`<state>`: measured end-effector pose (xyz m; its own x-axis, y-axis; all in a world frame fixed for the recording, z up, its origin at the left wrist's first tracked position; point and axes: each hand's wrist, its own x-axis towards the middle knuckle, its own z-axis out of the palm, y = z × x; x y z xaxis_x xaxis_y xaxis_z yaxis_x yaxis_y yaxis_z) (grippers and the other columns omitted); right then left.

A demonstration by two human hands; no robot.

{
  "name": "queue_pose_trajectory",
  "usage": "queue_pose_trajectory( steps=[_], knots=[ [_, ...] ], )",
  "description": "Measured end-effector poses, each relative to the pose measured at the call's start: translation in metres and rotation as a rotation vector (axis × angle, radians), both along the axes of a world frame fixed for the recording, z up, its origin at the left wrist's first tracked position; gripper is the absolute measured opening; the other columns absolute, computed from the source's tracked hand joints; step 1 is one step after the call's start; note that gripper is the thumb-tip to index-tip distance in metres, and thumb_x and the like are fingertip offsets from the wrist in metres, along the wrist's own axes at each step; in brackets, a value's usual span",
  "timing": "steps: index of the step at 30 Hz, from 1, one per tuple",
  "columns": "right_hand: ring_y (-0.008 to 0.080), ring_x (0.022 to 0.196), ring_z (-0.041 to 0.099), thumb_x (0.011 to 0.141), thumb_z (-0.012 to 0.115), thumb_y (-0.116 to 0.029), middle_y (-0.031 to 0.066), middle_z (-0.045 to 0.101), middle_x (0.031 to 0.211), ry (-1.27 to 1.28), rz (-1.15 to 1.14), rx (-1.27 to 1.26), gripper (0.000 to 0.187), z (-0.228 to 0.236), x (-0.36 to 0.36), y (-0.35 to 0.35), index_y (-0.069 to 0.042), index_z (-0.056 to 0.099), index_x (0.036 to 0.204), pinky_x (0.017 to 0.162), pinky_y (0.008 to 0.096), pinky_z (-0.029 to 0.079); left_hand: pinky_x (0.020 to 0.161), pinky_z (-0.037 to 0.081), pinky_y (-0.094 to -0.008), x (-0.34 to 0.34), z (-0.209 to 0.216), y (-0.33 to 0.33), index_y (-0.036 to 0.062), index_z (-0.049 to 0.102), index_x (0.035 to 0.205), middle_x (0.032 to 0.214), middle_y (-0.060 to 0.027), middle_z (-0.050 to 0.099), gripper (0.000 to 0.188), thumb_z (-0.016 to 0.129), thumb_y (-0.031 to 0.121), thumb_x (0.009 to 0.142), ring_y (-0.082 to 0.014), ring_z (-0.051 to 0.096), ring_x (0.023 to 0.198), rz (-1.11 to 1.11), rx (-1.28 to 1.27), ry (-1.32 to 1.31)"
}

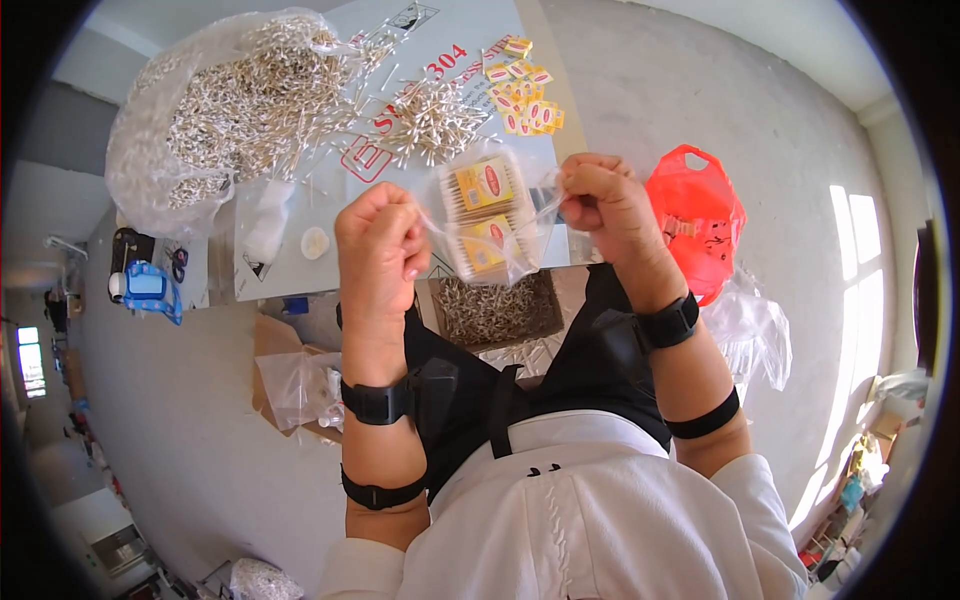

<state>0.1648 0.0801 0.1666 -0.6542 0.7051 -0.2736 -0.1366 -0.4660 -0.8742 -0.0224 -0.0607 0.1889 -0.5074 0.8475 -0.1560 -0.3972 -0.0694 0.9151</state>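
Observation:
Between my hands hangs a clear plastic bag (533,262) filled with cotton swabs, with two yellow cards (483,184) showing through its side. My left hand (382,240) is closed, pinching one upper corner of the bag. On the other side my right hand (607,200) pinches the opposite corner, so the plastic is drawn out between them. Beyond the bag, a loose pile of cotton swabs (437,120) lies on the table. Small yellow cards (525,100) are scattered to the right of that pile.
A big clear sack of swabs (250,120) covers the table's far left. Below the table edge stands a carton of swabs (500,308). To the right hangs a red plastic bag (697,210). A blue-and-white object (148,287) and scissors (179,263) lie at left.

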Motion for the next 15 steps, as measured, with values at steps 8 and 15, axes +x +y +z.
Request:
queue_pose_trajectory(
  steps=[8,15],
  knots=[
    [0.0155,0.072,0.056,0.078,0.066,-0.021,0.0113,0.061,0.078,-0.320,-0.186,0.644,0.028,0.007,0.004,-0.004,0.005,0.058,0.085,0.058,0.0263,0.044,0.037,0.026,-0.0185,0.007,-0.001,0.003,0.0035,0.051,0.071,0.063,0.0001,0.049,0.014,0.051,0.004,0.085,-0.0024,0.032,0.044,-0.028,0.049,0.104],
    [0.0213,0.103,0.056,0.082,0.069,-0.029,0.0165,0.056,0.116,-0.168,-0.120,0.459,0.069,-0.020,-0.014,-0.027,0.005,0.037,0.132,0.087,0.0319,0.046,0.068,0.042,-0.0196,0.030,-0.043,0.005,0.0022,0.057,0.091,0.087,-0.0012,0.056,0.013,0.065,0.006,0.083,-0.0068,0.051,0.076,-0.066,0.242,0.104]
  ],
)
